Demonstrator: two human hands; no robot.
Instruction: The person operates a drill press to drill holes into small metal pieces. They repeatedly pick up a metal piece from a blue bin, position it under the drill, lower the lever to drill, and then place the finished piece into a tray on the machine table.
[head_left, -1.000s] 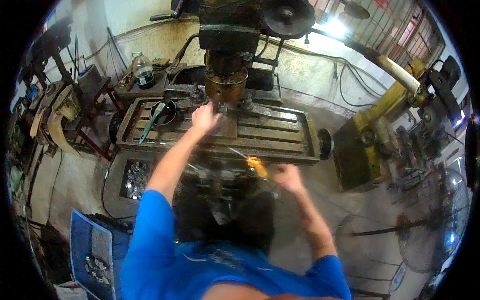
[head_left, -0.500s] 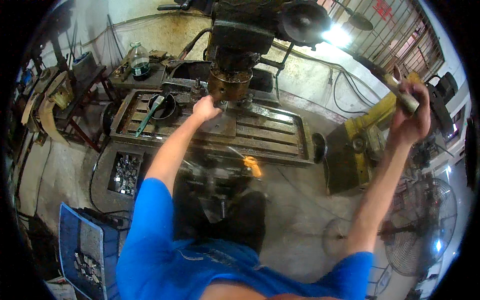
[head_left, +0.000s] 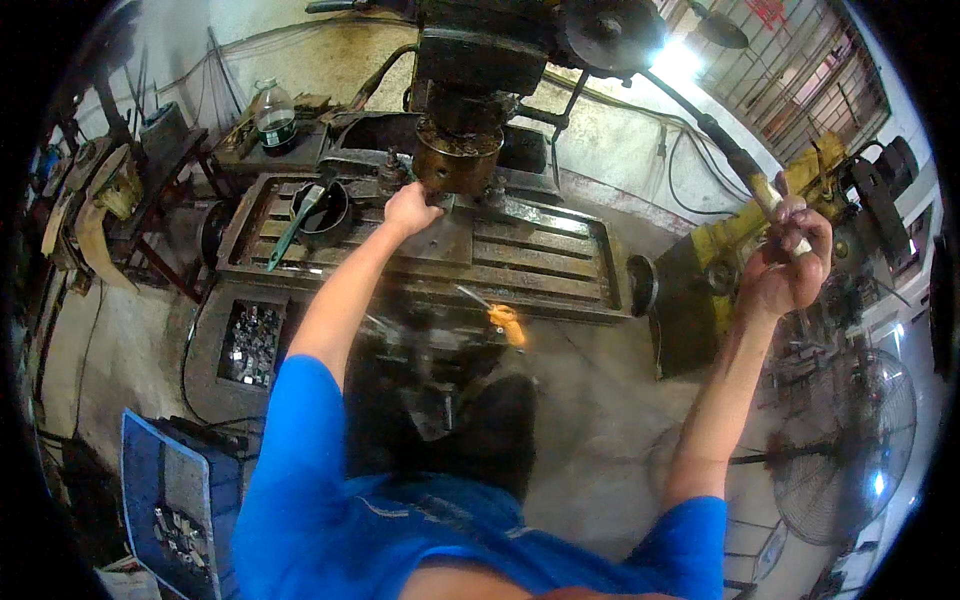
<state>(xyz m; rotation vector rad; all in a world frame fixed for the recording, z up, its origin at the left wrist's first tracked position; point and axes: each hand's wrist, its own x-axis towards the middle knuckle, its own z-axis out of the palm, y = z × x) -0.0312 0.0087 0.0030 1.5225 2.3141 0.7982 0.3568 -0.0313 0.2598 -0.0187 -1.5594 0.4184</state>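
Right hand (head_left: 790,262) raised well out to the right, fingers curled closed around the pale lower end of the lever (head_left: 733,152), dark smudges on the fingertips. Lever slanting from beside the machine head (head_left: 480,55), at upper centre, down and rightward into that fist; lower end in the grasp, upper end well apart from both hands. Left hand (head_left: 412,210) stretched forward over the slotted table (head_left: 545,268), low and just left of the spindle (head_left: 458,165), back of the hand uppermost, fingers bent in and partly closed; impossible to tell whether anything in its hold, fingertips being hidden. Spindle between left hand and lever, well away from the latter. On the table left of the left hand: dark pot (head_left: 328,236), brush (head_left: 284,243) leaning in it, green handle slanting out over the near left rim. Orange tool (head_left: 507,323) near the table's front edge, between the two forearms, thin nozzle pointing up and left, clear of both hands; support unclear. Out past the left forearm: tray (head_left: 203,350) of small metal pieces (head_left: 253,340); lower, blue crate (head_left: 140,470) with more inside. Bottle (head_left: 276,125) back left, beyond the pot. Fan (head_left: 850,450) right of the right forearm.
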